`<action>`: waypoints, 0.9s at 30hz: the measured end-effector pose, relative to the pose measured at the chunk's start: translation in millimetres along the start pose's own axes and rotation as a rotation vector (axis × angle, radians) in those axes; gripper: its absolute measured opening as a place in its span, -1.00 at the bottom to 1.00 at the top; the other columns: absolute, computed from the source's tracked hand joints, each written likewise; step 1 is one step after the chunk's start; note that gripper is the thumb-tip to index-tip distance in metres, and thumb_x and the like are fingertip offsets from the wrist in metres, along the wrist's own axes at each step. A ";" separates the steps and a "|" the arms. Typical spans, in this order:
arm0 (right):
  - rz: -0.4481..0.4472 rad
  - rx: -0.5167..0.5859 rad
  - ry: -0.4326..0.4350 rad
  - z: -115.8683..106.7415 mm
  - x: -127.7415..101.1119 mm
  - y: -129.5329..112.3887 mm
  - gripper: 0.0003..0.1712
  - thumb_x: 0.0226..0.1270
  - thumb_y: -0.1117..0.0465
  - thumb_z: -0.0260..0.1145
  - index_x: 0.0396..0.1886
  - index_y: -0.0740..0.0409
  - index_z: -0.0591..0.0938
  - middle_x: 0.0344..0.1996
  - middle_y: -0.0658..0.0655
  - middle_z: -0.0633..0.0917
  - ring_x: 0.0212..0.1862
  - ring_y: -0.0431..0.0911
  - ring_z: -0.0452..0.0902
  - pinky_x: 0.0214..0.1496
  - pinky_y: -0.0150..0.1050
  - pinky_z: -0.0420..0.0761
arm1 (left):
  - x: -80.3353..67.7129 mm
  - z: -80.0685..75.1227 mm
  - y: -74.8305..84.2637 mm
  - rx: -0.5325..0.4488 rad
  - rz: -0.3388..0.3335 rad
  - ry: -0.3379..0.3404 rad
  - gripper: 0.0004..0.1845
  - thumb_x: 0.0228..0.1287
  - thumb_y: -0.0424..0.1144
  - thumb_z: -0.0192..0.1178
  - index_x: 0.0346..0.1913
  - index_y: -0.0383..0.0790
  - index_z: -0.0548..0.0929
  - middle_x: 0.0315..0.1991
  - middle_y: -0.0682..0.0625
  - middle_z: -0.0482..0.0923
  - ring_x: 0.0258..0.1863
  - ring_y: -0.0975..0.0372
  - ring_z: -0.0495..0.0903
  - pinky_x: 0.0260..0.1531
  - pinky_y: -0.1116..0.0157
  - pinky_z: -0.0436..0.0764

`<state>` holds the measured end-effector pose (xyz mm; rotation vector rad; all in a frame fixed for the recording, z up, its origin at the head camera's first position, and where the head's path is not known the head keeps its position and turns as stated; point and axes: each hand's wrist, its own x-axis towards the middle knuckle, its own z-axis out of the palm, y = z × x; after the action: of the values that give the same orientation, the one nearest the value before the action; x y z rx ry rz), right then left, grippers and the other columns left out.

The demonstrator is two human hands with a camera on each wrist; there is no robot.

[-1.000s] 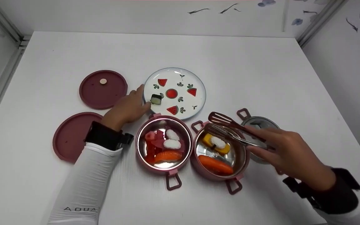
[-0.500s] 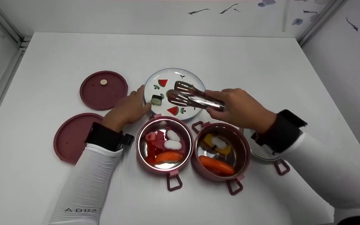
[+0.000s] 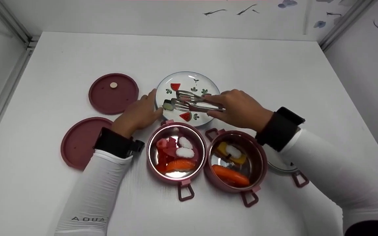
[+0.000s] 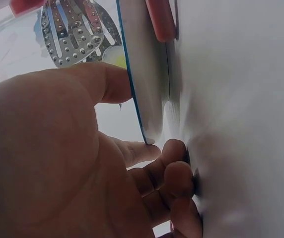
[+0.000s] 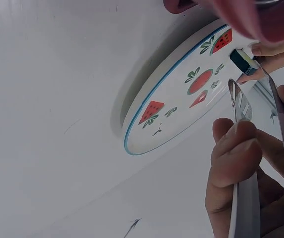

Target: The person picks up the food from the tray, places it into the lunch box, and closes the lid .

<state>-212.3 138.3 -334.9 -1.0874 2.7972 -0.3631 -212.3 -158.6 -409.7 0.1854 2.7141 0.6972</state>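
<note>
My left hand holds the left rim of a white plate printed with watermelon slices. In the left wrist view its thumb and a finger lie at the plate's blue edge. My right hand grips slotted metal tongs, partly spread above the plate. A small toy sushi roll, dark-wrapped with a pale green middle, sits near the plate's left rim. The tongs' heads are right beside it; in the right wrist view the roll appears near their tips, and contact is unclear.
Below the plate stand two pink pots: the left pot holds several toy foods, the right pot a carrot-like piece and a yellow-and-white sushi. A lidded-looking glass piece lies partly under my right arm. Two maroon lids lie left.
My right hand has carried the tongs from over the right pot up and left to the plate, their heads now next to the sushi roll. My left hand stays at the rim.
</note>
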 end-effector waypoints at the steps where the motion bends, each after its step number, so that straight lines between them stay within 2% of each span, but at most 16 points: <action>1: -0.007 0.001 0.001 0.1 0.3 0.3 -0.45 0.37 0.01 0.37 0.33 0.00 0.58 -0.20 0.08 0.79 -0.41 -0.09 0.50 -0.36 -0.25 0.48 | 0.1 0.3 -0.2 0.000 0.000 0.000 -0.11 0.46 0.11 -0.08 0.62 -0.17 -0.24 0.51 -0.35 0.11 0.47 -0.17 0.23 0.40 -0.07 0.32; 9: -0.061 0.006 0.001 -1.9 4.3 -1.7 -0.57 0.37 0.06 0.37 0.20 0.03 0.66 -0.26 0.09 0.79 -0.35 -0.09 0.62 -0.29 -0.17 0.59 | -0.2 0.0 -0.1 0.014 0.023 0.010 -0.13 0.47 0.08 -0.10 0.62 -0.19 -0.23 0.51 -0.36 0.12 0.48 -0.18 0.21 0.43 -0.08 0.28; 13: -0.064 0.005 -0.004 0.0 4.3 -0.8 -0.61 0.40 0.07 0.35 0.17 0.05 0.68 -0.29 0.08 0.79 -0.34 -0.08 0.63 -0.27 -0.15 0.61 | 0.6 2.7 -0.3 0.005 0.024 0.017 -0.13 0.45 0.09 -0.09 0.62 -0.17 -0.21 0.49 -0.34 0.17 0.46 -0.16 0.25 0.39 -0.07 0.33; 21: -0.047 0.020 0.020 -2.7 -0.7 3.6 -0.54 0.38 0.07 0.37 0.25 -0.01 0.65 -0.26 0.04 0.80 -0.34 -0.11 0.62 -0.27 -0.21 0.60 | -0.6 -1.0 1.8 0.000 0.004 0.023 -0.12 0.45 0.09 -0.06 0.63 -0.14 -0.22 0.51 -0.33 0.14 0.47 -0.16 0.24 0.39 -0.07 0.33; 27: -0.011 0.067 0.060 -4.8 -19.9 6.1 -0.51 0.37 0.06 0.37 0.28 -0.06 0.62 -0.21 0.00 0.79 -0.37 -0.16 0.54 -0.34 -0.29 0.55 | -0.5 -1.7 -1.1 0.007 -0.001 0.016 -0.12 0.44 0.09 -0.07 0.63 -0.15 -0.22 0.50 -0.33 0.15 0.46 -0.14 0.25 0.39 -0.07 0.33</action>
<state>-202.5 157.0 -331.5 -1.0962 2.8090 -0.4953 -212.5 -160.4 -408.7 0.1811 2.7317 0.6915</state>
